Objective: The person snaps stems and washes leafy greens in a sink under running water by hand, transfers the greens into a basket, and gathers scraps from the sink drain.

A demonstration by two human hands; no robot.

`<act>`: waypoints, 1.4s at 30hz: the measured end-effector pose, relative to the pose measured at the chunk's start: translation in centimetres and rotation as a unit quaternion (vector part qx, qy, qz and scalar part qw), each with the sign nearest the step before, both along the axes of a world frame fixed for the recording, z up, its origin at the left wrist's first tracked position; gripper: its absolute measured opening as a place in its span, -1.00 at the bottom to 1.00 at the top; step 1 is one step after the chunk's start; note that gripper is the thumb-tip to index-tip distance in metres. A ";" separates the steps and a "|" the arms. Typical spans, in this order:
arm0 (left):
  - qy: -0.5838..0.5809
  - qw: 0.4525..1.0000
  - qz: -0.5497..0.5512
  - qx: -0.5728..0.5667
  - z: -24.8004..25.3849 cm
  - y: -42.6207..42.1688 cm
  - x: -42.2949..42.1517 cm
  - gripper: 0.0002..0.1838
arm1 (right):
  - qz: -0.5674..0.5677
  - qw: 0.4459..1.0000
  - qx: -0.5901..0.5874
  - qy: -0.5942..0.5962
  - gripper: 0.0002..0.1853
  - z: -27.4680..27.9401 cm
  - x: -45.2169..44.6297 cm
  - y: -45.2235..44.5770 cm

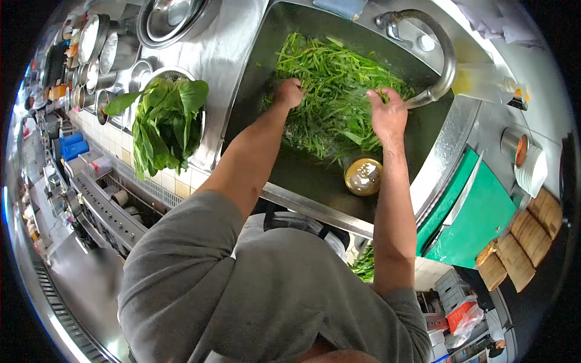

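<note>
Leafy greens with long stems (333, 78) float in water in a deep metal sink (242, 103). At the left edge of the greens, my left hand (289, 94) has its fingers curled together; what they hold, if anything, is hidden. My right hand (388, 112) pinches a bit of green stem at the right side of the pile, beside the curved faucet (445, 66), whose spout end is close to the hand. A round, shiny yellowish bowl-like object (364, 176) lies in the water below the greens, left of my right forearm.
Broad-leaf greens (163, 121) fill a colander left of the sink. Metal bowls (172, 21) stand above it. A knife (463, 190) lies on green cutting boards (478, 218) at the right. A yellow-liquid bottle (478, 81) is behind the faucet.
</note>
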State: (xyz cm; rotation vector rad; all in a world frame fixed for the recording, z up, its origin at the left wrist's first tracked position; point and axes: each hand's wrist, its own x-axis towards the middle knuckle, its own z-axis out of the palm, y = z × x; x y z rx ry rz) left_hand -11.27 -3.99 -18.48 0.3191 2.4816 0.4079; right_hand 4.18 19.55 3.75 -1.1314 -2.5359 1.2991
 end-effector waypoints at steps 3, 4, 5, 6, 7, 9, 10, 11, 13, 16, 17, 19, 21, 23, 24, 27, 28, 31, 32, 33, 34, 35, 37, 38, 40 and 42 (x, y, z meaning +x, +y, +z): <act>-0.035 0.999 -0.010 0.029 -0.1 0.0 -0.5 -0.57 | -0.026 0.995 -0.067 0.063 -0.71 0.3 0.2 -0.2; -0.055 0.993 0.031 0.097 3.0 -0.3 -0.3 -0.62 | -0.048 0.985 -0.123 0.109 -0.73 0.2 0.2 -0.1; -0.074 0.981 0.071 0.164 6.2 -0.5 0.0 -0.66 | -0.046 0.984 -0.124 0.115 -0.73 -0.4 0.2 0.3; -0.070 0.982 0.069 0.162 7.9 -1.0 0.3 -0.66 | -0.042 0.981 -0.133 0.136 -0.75 -1.2 0.6 0.8; -0.068 0.962 0.109 0.242 9.2 -1.8 1.0 -0.71 | -0.038 0.977 -0.142 0.153 -0.76 -1.5 1.0 1.0; -0.064 0.934 0.144 0.320 12.3 -2.7 1.9 -0.76 | -0.015 0.975 -0.163 0.153 -0.77 -0.8 0.8 0.6; -0.120 0.904 0.170 0.372 14.2 -3.0 2.0 -0.79 | 0.011 0.971 -0.182 0.151 -0.78 -0.5 0.4 0.3; -0.177 0.868 0.195 0.421 15.9 -3.0 2.2 -0.83 | 0.018 0.968 -0.202 0.148 -0.80 -0.6 0.0 -0.3; -0.207 0.829 0.170 0.490 18.2 -2.3 2.7 -0.86 | 0.045 0.968 -0.216 0.122 -0.80 1.8 -0.3 -1.6; -0.234 0.779 0.150 0.562 22.3 -0.1 3.8 -0.92 | 0.096 0.951 -0.280 0.091 -0.79 3.8 -1.0 -3.2; -0.226 0.816 0.109 0.520 23.9 0.6 4.1 -0.93 | 0.123 0.961 -0.213 0.125 -0.77 3.5 -1.2 -3.8; -0.248 0.819 0.081 0.511 24.2 1.6 4.6 -0.94 | 0.128 0.962 -0.198 0.138 -0.75 3.7 -1.1 -3.8; -0.266 0.795 0.123 0.532 24.8 3.0 5.3 -0.93 | 0.120 0.962 -0.190 0.154 -0.75 3.5 0.1 -3.4; -0.282 0.766 0.170 0.552 25.9 3.9 5.9 -0.93 | 0.053 0.966 -0.172 0.185 -0.67 4.4 1.8 -2.2; -0.277 0.790 0.172 0.519 26.6 4.2 6.0 -0.87 | 0.053 0.966 -0.170 0.187 -0.67 5.1 2.5 -2.1; -0.353 0.787 0.176 0.474 27.7 4.6 6.2 -0.59 | 0.100 0.973 -0.163 0.130 -0.43 6.2 4.2 -2.0; -0.355 0.786 0.171 0.476 27.8 5.0 6.3 -0.59 | 0.122 0.981 -0.079 0.129 -0.47 6.3 4.5 -2.1; -0.432 0.699 0.217 0.526 29.6 6.1 6.4 -0.57 | 0.064 0.988 -0.115 0.076 -0.59 6.7 5.0 -1.7; -0.433 0.700 0.214 0.526 28.9 6.7 6.0 -0.57 | 0.006 0.998 0.005 0.055 -0.64 6.8 5.1 -1.6; -0.261 0.842 0.062 0.468 28.1 7.3 5.8 -0.58 | -0.051 0.991 0.123 0.030 -0.69 6.9 5.2 -1.6; -0.069 0.920 -0.092 0.374 27.1 7.5 6.0 -0.59 | -0.051 0.991 0.122 0.029 -0.69 7.2 5.5 -1.6; -0.110 0.973 -0.103 0.175 31.1 8.8 6.0 -0.62 | -0.038 0.990 0.084 0.102 -0.70 7.7 5.7 -1.6; -0.116 0.919 -0.049 0.375 28.5 10.1 8.1 -0.67 | -0.026 0.983 -0.005 0.184 -0.68 7.5 5.7 -1.8; -0.075 0.915 -0.100 0.384 27.6 11.2 9.1 -0.69 | -0.047 0.977 -0.036 0.206 -0.67 7.7 5.5 -1.7; -0.011 0.913 -0.156 0.377 30.2 13.6 12.3 -0.53 | -0.140 0.977 -0.120 0.108 -0.69 5.8 6.0 -0.4; -0.024 0.930 -0.125 0.346 29.7 15.0 13.6 -0.27 | -0.218 0.920 -0.256 0.200 -0.73 3.7 7.2 0.6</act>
